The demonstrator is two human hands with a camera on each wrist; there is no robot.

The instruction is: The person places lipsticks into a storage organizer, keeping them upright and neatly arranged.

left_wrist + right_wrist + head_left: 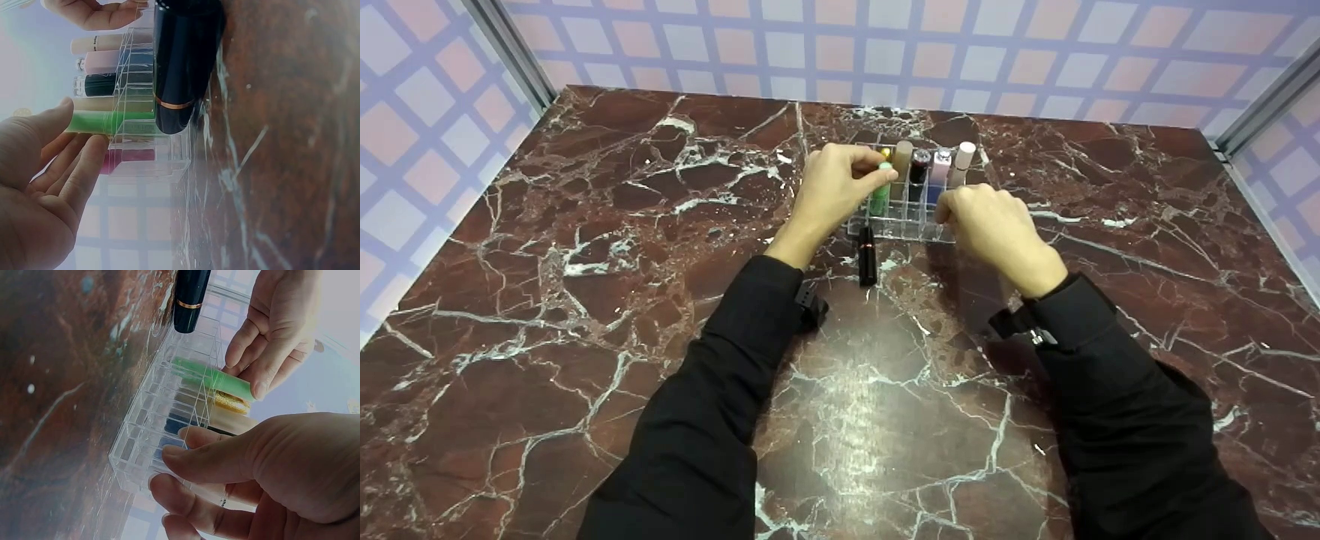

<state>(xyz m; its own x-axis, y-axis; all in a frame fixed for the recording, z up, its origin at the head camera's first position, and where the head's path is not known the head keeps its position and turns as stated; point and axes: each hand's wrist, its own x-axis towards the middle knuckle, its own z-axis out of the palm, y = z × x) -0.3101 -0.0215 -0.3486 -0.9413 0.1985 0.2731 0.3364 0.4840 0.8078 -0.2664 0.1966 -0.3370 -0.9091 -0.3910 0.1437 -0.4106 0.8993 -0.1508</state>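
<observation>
A clear lipstick organizer [915, 228] with several compartments stands on the table. My left hand [840, 180] pinches the upper end of a green lip tube [879, 196] between thumb and fingers; its lower part is inside a left-hand compartment. My right hand [997, 225] is at the organizer's front right corner, and its thumb and curled fingers grip the edge there, as the right wrist view shows. Behind stand a beige tube [903, 161], a black tube [919, 166], a pink-and-blue tube [940, 169] and a white-capped tube [964, 155]. A gold-topped tube [232, 403] is beside the green one.
A black lipstick [868, 259] with a copper band lies on the marbled table [585, 360], just in front of the organizer's left part. In the left wrist view a magenta tube [112, 161] shows through the clear plastic. Checkered panels [885, 52] border the table.
</observation>
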